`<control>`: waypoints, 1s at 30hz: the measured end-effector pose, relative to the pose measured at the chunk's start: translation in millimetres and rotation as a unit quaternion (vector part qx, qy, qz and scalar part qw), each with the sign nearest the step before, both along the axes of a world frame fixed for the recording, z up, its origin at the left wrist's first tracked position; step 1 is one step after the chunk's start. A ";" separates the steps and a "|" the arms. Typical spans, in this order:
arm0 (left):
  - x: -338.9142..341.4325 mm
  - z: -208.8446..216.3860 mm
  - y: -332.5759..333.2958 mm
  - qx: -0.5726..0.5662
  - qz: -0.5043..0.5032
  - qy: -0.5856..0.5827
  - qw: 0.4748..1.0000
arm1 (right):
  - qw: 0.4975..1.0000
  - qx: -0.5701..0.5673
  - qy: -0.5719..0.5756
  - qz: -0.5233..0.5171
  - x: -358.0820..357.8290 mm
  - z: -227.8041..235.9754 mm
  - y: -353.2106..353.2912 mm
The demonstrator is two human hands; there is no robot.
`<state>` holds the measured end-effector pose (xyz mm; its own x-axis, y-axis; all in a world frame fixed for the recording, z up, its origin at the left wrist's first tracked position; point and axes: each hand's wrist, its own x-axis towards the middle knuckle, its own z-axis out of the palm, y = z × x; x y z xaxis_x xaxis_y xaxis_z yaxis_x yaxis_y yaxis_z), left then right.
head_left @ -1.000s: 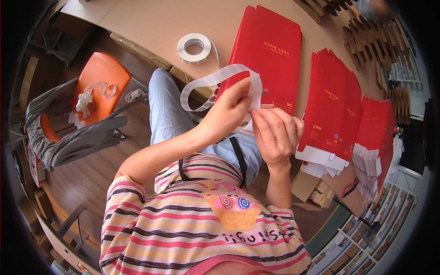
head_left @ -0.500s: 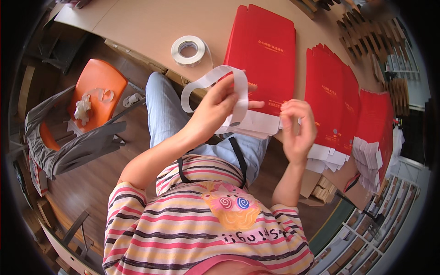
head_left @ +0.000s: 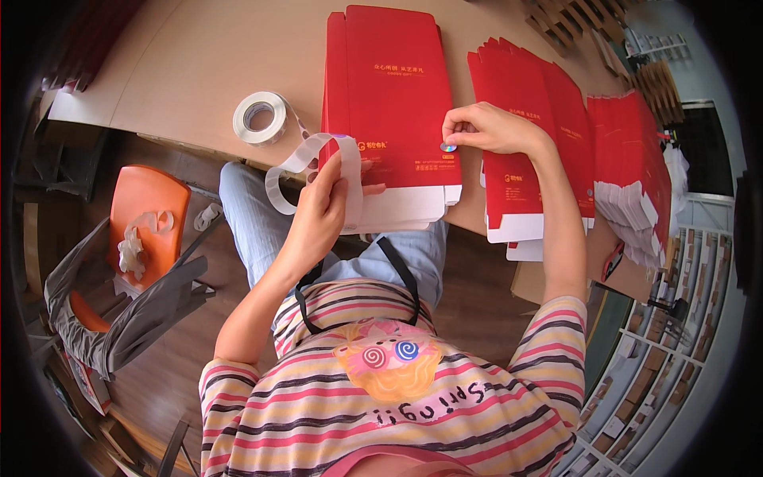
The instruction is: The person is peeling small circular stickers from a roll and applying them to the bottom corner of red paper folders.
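My left hand [head_left: 322, 208] is closed on a looped, translucent white strip of sticker backing [head_left: 352, 179], over the near left edge of a stack of flat red boxes [head_left: 388, 99] with white flaps. Between the thumb and fingers of my right hand [head_left: 494, 129] is a small round shiny sticker [head_left: 448, 147], at the right edge of that stack. A white roll of stickers [head_left: 248, 119] lies on the table left of the boxes, its strip running toward my left hand.
To the right are a second pile of red boxes [head_left: 520, 119] and a third pile [head_left: 628, 151], both with white flaps. An orange chair [head_left: 151, 211] stands at the left with crumpled strip on its seat. Shelving [head_left: 660, 350] fills the lower right.
My right hand has moved up and right to the stack's edge, and a shiny sticker now shows in its fingers. My left hand still holds the looped strip. The whole view has shifted.
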<state>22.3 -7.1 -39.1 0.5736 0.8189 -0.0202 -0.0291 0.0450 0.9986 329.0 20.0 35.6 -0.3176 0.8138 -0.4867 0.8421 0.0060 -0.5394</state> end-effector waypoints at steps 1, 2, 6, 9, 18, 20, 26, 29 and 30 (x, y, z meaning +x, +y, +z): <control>0.0 0.4 0.0 0.000 -0.001 0.000 1.000 | 1.000 0.000 0.000 -0.001 -0.6 0.7 1.7; 0.0 1.4 0.2 -0.014 0.000 -0.006 1.000 | 1.000 -0.006 0.004 0.003 -1.0 1.2 3.1; 0.8 4.6 -0.7 -0.041 0.006 -0.014 0.999 | 1.000 -0.007 0.027 0.005 3.3 -3.7 3.0; -0.1 -1.6 1.1 -0.021 -0.005 -0.016 1.000 | 0.999 0.002 0.044 -0.004 5.0 -6.7 0.6; 1.5 2.9 -0.2 -0.048 0.001 -0.027 0.998 | 0.997 0.024 0.063 -0.025 5.4 -14.0 -4.8; 1.3 3.7 0.9 -0.047 -0.002 -0.027 0.999 | 0.998 0.023 0.055 -0.035 1.2 -11.0 -4.4; 1.6 3.6 1.3 -0.051 -0.005 -0.029 0.998 | 0.989 0.118 -0.044 -0.075 -12.6 -17.3 -20.5; -0.4 4.3 0.3 -0.059 -0.001 -0.036 0.998 | 0.955 0.201 -0.128 -0.178 -20.8 -17.1 -38.2; -0.7 5.5 0.5 -0.066 0.000 -0.038 0.997 | 0.930 0.237 -0.129 -0.250 -21.8 -18.2 -45.7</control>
<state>21.7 -6.6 -33.6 0.5774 0.8121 -0.0845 -0.1049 0.1764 0.9787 307.1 -25.7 17.4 0.2364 0.9707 -0.0423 0.9047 -0.2358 -0.3548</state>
